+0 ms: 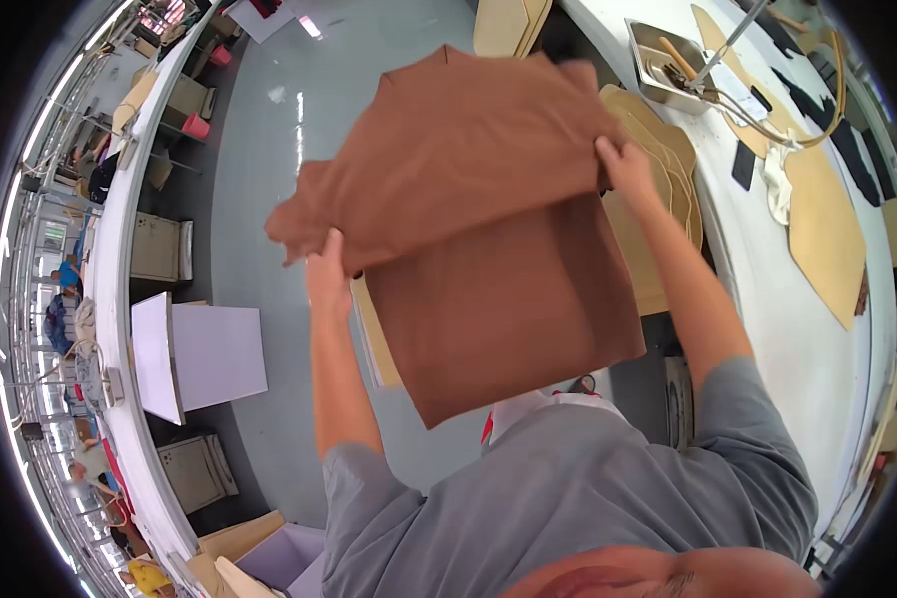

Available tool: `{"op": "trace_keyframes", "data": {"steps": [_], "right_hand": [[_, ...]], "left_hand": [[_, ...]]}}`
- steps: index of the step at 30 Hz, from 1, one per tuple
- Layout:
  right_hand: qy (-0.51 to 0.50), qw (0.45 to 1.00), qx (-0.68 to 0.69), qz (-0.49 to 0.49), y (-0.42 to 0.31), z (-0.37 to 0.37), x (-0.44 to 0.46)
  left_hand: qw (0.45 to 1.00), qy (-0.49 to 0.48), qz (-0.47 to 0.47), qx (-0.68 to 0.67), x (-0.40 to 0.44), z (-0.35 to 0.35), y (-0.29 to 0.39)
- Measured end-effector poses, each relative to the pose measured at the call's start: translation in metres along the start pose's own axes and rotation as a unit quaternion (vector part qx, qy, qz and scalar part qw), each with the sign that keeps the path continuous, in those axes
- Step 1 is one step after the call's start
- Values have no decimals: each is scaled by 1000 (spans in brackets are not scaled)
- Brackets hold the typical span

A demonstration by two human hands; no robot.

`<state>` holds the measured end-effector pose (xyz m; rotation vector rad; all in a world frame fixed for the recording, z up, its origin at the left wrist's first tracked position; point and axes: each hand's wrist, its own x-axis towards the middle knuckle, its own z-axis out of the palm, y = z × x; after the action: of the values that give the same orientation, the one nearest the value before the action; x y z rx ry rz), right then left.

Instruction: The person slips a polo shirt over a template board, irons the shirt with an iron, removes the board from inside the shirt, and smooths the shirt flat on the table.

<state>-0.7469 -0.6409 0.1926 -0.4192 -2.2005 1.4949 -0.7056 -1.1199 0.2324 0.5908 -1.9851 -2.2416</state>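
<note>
A brown cloth garment [468, 149] is stretched out in mid-air before my body, its upper part folded over a flat lower panel that hangs toward me. My left hand [329, 269] pinches its left side, thumb on top of the cloth. On the right, my right hand [623, 164] grips the garment's edge, with the thumb showing and the fingers partly behind the fabric. Behind the cloth on the right, tan pattern boards [668, 169] are partly covered by it.
To the right runs a white table [757, 299] with a metal tray [658, 60] of tools, a black phone [744, 164], and tan pattern pieces [827, 229]. A long white table [130, 259] stands left, near a pale box [219, 349]. Other people are far left.
</note>
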Motion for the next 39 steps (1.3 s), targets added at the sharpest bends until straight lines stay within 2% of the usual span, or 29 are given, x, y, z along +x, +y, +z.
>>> {"op": "trace_keyframes", "data": {"steps": [1, 2, 3, 4, 5, 7, 8, 10, 12, 13, 15, 16, 20, 21, 22, 23, 24, 25, 26, 27, 28, 30, 32, 33, 35, 37, 38, 39], "right_hand": [[13, 998, -52, -24, 17, 5, -10], [24, 993, -104, -45, 33, 8, -25], [36, 985, -152, -67, 44, 13, -37], [50, 974, -198, -95, 51, 22, -36], [60, 960, -245, -120, 56, 30, -31], [42, 962, -173, -207, 18, 48, -12], [40, 963, -177, -201, 13, 62, 0], [-205, 949, -236, -40, 9, 90, 39], [-233, 927, -291, 30, 38, 131, 76], [-231, 927, -293, 32, 44, 145, 89], [-172, 944, -232, 160, 55, 166, 104], [-173, 944, -231, 157, 52, 169, 109], [-136, 959, -17, 249, 34, 167, 108], [-162, 971, 8, 178, 58, 172, 119], [-186, 976, 31, 107, 81, 175, 129], [-187, 976, 29, 110, 67, 169, 124], [-155, 980, -100, -74, 52, 157, 124], [-121, 934, -225, -250, 29, 141, 119], [-171, 959, -173, -144, -17, 118, 99], [-215, 969, -118, -29, -56, 94, 73], [-227, 966, -122, -9, -55, 71, 56], [-287, 943, -11, 168, -58, 30, 43], [-191, 959, 206, 47, -101, -14, -40], [-192, 957, 210, 51, -97, -34, -65], [-181, 951, 247, 33, -63, -79, -107], [-250, 936, 241, -55, -21, -110, -150], [-260, 943, 204, 44, -6, -125, -173], [-246, 953, 147, 101, 6, -132, -196]], "left_hand": [[988, 6, -79, 136, 13, -9, -27], [949, 11, -158, 272, 20, -18, -44], [948, 9, -161, 273, 13, -16, -41], [923, 88, -55, 370, 9, -11, -36], [873, 165, 47, 456, 9, -5, -30], [879, 111, 146, 440, 37, 4, -19], [879, 106, 141, 443, 61, 9, -22], [861, -31, 103, 497, 123, 25, -34], [796, -39, 12, 603, 187, 37, -68], [796, -42, 12, 603, 214, 43, -73], [853, -31, -212, 477, 251, 49, -80], [853, -28, -211, 476, 254, 55, -79], [933, -38, -243, 263, 220, 74, -44], [933, -35, -241, 264, 221, 75, -21], [930, -40, -305, 201, 226, 72, 7], [918, -45, -370, 137, 230, 68, 31], [896, -49, -435, 70, 228, 65, 47], [863, -51, -503, 5, 219, 61, 45], [964, -67, -235, 102, 192, 52, 27], [976, -85, 50, 193, 152, 38, 10], [992, -60, 78, 75, 111, 40, 17], [991, -59, 98, -72, 37, 25, 34], [980, -66, 173, -71, -25, -8, 19], [969, -135, 186, -85, -50, -32, 9], [968, -147, 187, -79, -113, -63, -15], [982, -111, 153, -13, -170, -82, -50], [987, -115, 106, 20, -195, -94, -68], [987, -110, 83, 80, -213, -102, -88]]}}
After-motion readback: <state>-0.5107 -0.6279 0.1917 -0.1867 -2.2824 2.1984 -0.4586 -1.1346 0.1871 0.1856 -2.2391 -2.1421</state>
